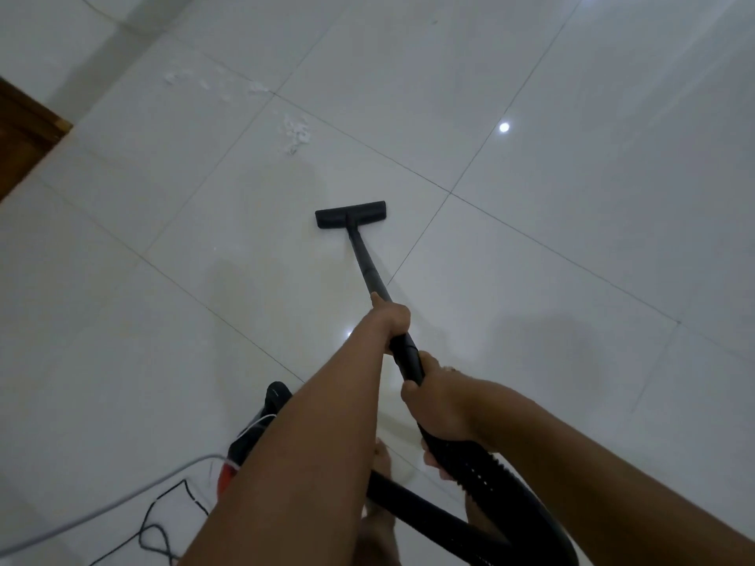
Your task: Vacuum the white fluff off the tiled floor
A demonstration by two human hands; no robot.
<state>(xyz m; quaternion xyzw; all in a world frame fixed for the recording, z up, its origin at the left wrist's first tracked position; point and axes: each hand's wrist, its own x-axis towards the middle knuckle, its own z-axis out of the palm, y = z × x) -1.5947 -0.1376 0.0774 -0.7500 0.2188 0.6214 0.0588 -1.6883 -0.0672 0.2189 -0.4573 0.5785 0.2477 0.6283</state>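
White fluff [295, 131] lies scattered on the glossy tiled floor [572, 198], with more fluff [216, 81] farther off to the upper left. The black vacuum head [350, 214] rests flat on the tile, short of the nearer fluff. Its black wand [367, 267] runs back toward me. My left hand [390, 320] grips the wand higher up. My right hand [439, 396] grips it lower down, where the ribbed hose [482, 471] begins.
The black and red vacuum body [253, 435] sits on the floor under my left arm. A grey cable [102, 508] and a black cord [163, 520] lie at the lower left. A brown wooden edge [24, 132] is at the far left. My bare feet [382, 459] stand below.
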